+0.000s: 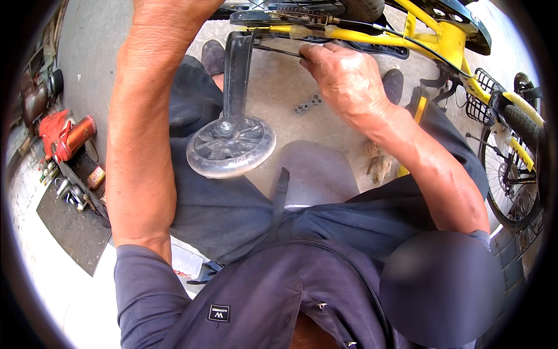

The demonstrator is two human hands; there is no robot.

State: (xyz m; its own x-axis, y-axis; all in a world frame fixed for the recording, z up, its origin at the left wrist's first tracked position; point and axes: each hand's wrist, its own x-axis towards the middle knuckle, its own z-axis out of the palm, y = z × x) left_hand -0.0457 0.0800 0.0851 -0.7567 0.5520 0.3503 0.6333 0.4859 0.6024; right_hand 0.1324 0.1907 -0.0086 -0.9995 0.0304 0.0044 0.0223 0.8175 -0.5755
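Observation:
A yellow bicycle frame [447, 41] lies across the top, with a chainring [273, 17] and a small clear wheel [229, 151] on a black arm [237, 75] hanging toward me. My left hand [168, 11] is raised at the top edge beside the bicycle; its fingers are out of sight. My right hand [340, 75] is closed, fingertips pinched on a thin dark rod [279, 51] just below the yellow tube. A perforated flat metal piece [307, 104] lies on the concrete floor [290, 128] between my feet.
At the left are a red cloth [53, 125], an orange canister [81, 136] and assorted tools [70, 192] on a dark board [70, 232]. Another bicycle with a wire basket [476, 104] stands at the right. Worn gloves or rags [378, 163] lie near my right leg.

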